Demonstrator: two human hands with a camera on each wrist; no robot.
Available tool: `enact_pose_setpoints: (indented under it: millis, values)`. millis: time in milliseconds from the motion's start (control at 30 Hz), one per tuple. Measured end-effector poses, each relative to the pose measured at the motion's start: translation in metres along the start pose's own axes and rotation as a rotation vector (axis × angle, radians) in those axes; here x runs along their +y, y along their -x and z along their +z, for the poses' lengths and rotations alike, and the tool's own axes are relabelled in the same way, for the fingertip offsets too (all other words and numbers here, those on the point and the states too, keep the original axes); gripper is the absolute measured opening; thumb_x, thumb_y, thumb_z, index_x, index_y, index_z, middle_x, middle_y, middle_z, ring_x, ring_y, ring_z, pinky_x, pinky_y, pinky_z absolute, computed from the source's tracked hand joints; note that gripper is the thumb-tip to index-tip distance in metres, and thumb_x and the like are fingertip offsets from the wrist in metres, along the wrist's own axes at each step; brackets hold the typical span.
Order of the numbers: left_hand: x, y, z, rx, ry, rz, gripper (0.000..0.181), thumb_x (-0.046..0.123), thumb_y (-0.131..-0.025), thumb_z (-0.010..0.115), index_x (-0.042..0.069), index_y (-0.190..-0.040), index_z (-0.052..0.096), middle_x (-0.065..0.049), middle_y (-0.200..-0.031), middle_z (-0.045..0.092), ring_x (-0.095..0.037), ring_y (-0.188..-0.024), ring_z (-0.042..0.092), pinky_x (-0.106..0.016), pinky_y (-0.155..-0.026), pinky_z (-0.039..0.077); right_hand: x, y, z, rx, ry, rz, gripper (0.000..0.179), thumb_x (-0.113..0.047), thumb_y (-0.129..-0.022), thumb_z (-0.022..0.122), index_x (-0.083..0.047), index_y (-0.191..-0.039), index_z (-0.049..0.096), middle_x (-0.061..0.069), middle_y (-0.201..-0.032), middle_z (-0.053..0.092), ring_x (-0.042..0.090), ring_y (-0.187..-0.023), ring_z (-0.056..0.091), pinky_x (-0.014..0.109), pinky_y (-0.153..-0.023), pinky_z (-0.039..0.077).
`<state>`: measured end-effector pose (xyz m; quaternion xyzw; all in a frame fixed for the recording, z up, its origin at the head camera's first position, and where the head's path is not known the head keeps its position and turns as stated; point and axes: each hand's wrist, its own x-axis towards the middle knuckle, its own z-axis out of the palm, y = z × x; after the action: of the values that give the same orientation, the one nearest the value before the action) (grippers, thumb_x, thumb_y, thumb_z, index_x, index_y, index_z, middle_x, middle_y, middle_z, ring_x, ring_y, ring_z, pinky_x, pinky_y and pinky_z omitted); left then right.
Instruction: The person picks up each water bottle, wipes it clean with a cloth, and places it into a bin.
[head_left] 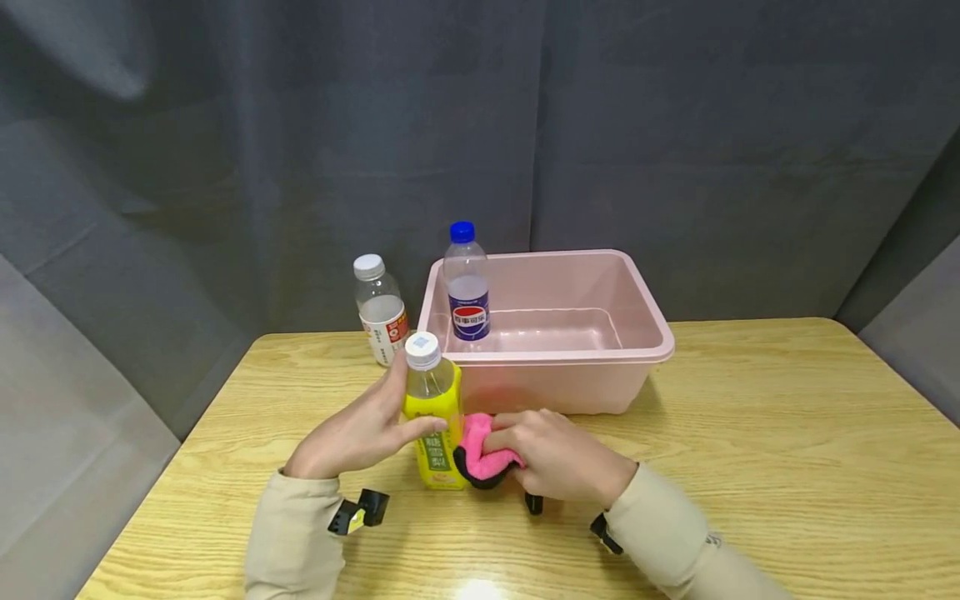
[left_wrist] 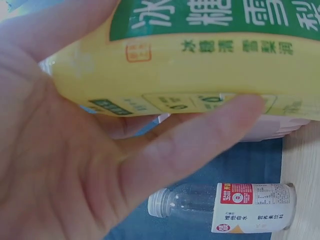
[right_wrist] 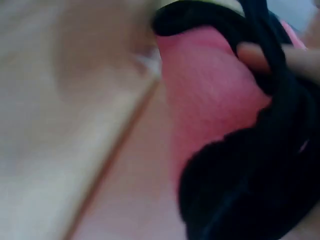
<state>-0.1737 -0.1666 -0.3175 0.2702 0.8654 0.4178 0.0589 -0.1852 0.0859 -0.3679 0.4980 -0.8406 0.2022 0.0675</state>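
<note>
My left hand (head_left: 360, 433) grips a yellow-labelled drink bottle (head_left: 450, 396) with a white cap, thumb across its front and fingers behind it. The bottle stands nearly upright in the head view; up close in the left wrist view, the bottle's label (left_wrist: 150, 75) has a green panel with white characters. A pink cloth with black edging (head_left: 476, 433) is bunched in my right hand (head_left: 558, 454), at the bottle's lower right side. The right wrist view is blurred and mostly filled by the cloth (right_wrist: 210, 90), with a fingertip on its black edge.
Behind my hands stands a pink plastic tub (head_left: 555, 387). A blue-capped cola bottle (head_left: 469, 283) is upright inside its left end. Left of the tub stands a clear bottle (head_left: 382, 308) with a white cap and white-red label. A dark curtain (head_left: 450, 125) hangs behind the wooden table (head_left: 787, 450).
</note>
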Motion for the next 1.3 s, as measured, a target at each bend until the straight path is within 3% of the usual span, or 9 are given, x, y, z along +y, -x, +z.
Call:
enact_pose_setpoints:
  millis: [67,133,333,433,667,900,1133,1300]
  values:
    - [0.0,0.0,0.0,0.001,0.001,-0.007,0.095,0.012,-0.097,0.07,0.009,-0.16,-0.001,-0.025,-0.157,0.033,-0.038,-0.136,0.047,-0.054,-0.112,0.038,0.003,0.002,0.006,-0.085,0.01,-0.004,0.038,0.014,-0.07,0.067,-0.017,-0.092,0.073,-0.006,-0.095,0.066,0.006,-0.079,0.058,0.025,-0.068,0.052]
    - [0.001,-0.001,0.0,0.005,-0.001,-0.012,0.096,0.011,-0.097,0.07,0.009,-0.16,-0.002,-0.025,-0.157,0.031,-0.038,-0.136,0.046,-0.054,-0.113,0.037,0.004,0.002,0.01,-0.12,0.01,-0.012,0.042,0.015,-0.069,0.066,-0.016,-0.096,0.076,-0.006,-0.098,0.068,0.005,-0.083,0.06,0.027,-0.073,0.055]
    - [0.001,0.0,0.001,0.006,0.004,-0.006,0.097,0.01,-0.097,0.07,0.01,-0.16,-0.003,-0.026,-0.158,0.03,-0.039,-0.137,0.045,-0.054,-0.112,0.037,0.004,0.003,0.008,-0.123,0.032,-0.001,0.044,0.014,-0.067,0.068,-0.016,-0.098,0.077,-0.005,-0.101,0.07,0.007,-0.088,0.064,0.03,-0.078,0.057]
    - [0.0,0.0,0.001,0.001,0.012,0.01,0.096,0.01,-0.097,0.069,0.011,-0.16,-0.003,-0.026,-0.158,0.031,-0.038,-0.136,0.046,-0.054,-0.113,0.037,0.003,0.004,0.005,-0.091,0.038,0.004,0.04,0.012,-0.069,0.07,-0.016,-0.096,0.076,-0.004,-0.101,0.07,0.008,-0.086,0.064,0.028,-0.074,0.057]
    - [0.001,-0.001,0.0,-0.009,0.005,0.007,0.098,0.012,-0.097,0.07,0.012,-0.161,-0.004,-0.024,-0.158,0.031,-0.037,-0.136,0.047,-0.054,-0.112,0.038,-0.005,0.005,-0.012,0.136,0.058,-0.012,0.041,0.011,-0.07,0.074,-0.012,-0.104,0.077,-0.001,-0.1,0.07,0.015,-0.085,0.069,0.033,-0.075,0.06]
    - [0.001,0.0,0.0,-0.016,0.012,-0.001,0.094,0.011,-0.097,0.07,0.011,-0.16,0.0,-0.024,-0.154,0.037,-0.037,-0.132,0.051,-0.054,-0.11,0.041,-0.012,-0.005,-0.038,0.346,0.049,-0.077,0.044,0.017,-0.069,0.067,-0.006,-0.105,0.076,0.005,-0.106,0.072,0.021,-0.093,0.071,0.037,-0.081,0.06]
    - [0.0,-0.001,0.0,-0.024,0.032,0.021,0.092,0.008,-0.097,0.069,0.011,-0.159,0.001,-0.021,-0.146,0.048,-0.034,-0.126,0.057,-0.053,-0.109,0.044,-0.018,-0.013,-0.053,0.645,-0.038,-0.115,0.039,0.016,-0.074,0.074,0.0,-0.11,0.075,0.015,-0.116,0.071,0.033,-0.105,0.069,0.045,-0.091,0.058]
    - [0.0,-0.002,0.0,-0.027,0.029,0.04,0.09,0.008,-0.097,0.069,0.009,-0.159,0.004,-0.02,-0.146,0.048,-0.033,-0.128,0.056,-0.053,-0.11,0.042,-0.019,-0.014,-0.05,0.697,-0.06,-0.131,0.041,0.017,-0.073,0.077,0.0,-0.111,0.075,0.016,-0.118,0.07,0.035,-0.106,0.069,0.043,-0.095,0.056]
